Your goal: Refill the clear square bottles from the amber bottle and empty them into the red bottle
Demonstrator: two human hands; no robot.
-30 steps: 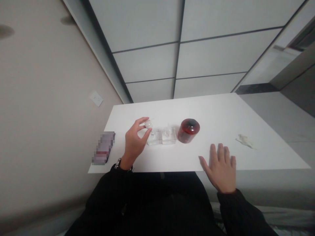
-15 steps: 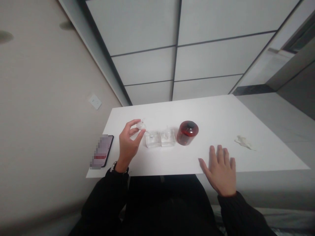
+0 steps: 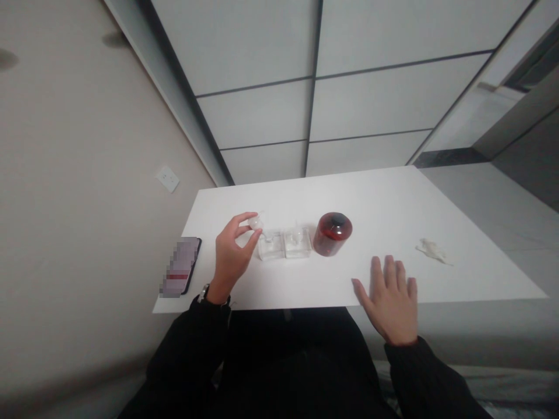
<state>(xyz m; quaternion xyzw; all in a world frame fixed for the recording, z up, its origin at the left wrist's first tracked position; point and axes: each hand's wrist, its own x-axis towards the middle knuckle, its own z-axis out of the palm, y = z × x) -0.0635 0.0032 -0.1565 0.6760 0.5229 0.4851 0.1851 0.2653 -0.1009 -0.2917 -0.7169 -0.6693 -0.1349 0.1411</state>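
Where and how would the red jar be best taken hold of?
Probably around the upper body of the red jar, just below its dark cap, coming from the right with the right hand. The jar stands upright with rounded sides to wrap; its left side sits close to the clear containers, while the open right hand is on the other side.

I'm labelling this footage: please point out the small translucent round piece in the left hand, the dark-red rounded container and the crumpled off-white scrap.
Small translucent round piece (image 3: pixel 255 223): head view, on its rounded body.
Dark-red rounded container (image 3: pixel 332 235): head view, mid-body.
Crumpled off-white scrap (image 3: pixel 432 250): head view, on its middle.
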